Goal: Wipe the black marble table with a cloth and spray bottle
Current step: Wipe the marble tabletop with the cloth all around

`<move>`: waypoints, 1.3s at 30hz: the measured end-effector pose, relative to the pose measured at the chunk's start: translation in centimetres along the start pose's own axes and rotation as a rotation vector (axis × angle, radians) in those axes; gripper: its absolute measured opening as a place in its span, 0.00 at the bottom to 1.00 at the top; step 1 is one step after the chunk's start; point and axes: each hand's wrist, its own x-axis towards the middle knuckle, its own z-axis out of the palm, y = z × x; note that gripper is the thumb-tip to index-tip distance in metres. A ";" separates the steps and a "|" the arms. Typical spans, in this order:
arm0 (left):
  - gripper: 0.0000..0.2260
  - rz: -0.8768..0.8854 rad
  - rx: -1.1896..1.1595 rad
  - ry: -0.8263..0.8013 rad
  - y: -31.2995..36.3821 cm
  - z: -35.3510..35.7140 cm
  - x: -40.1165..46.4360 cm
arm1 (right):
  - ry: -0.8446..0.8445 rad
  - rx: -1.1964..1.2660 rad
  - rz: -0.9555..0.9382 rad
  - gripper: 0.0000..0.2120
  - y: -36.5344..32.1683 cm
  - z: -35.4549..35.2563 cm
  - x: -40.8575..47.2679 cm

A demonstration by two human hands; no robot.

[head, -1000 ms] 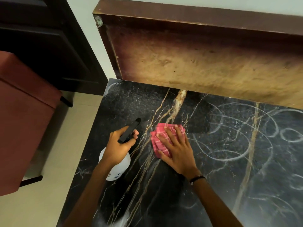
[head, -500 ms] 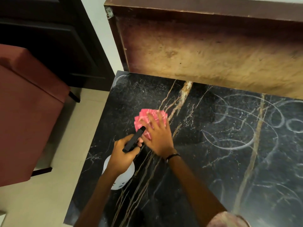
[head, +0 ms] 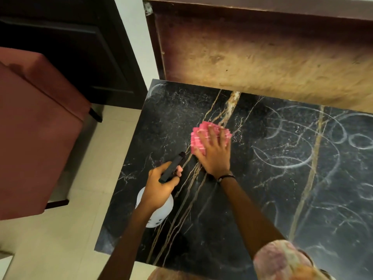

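Right hand: the right hand [head: 215, 153] lies flat, fingers spread wide, palm pressing a pink cloth [head: 198, 138] onto the black marble table [head: 262, 199]; a dark band circles the wrist.
Cloth: bunched under the fingers, sitting on the gold veins near the table's far left corner, its edges blurred.
Left hand: the left hand [head: 161, 186] is curled closed around the black head of a spray bottle [head: 159, 213], nozzle angled toward the cloth.
Bottle: its white body shows below the hand, at the table's left edge.
Table: chalky white rings mark the right side of the surface.
Surroundings: a red upholstered seat [head: 34, 128] stands on pale floor tiles, left of the table.
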 end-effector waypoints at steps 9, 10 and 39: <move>0.11 -0.004 0.002 -0.038 -0.5 -0.6 -2.7 | 0.020 -0.062 -0.293 0.31 1.2 1.9 -12.8; 0.11 -0.007 -0.002 -0.041 -0.5 -0.7 -3.0 | 0.023 -0.078 -0.255 0.31 3.2 1.5 -13.1; 0.12 -0.011 -0.003 0.045 -4.6 -4.4 -12.2 | -0.074 -0.055 -0.182 0.33 -5.9 3.1 -16.7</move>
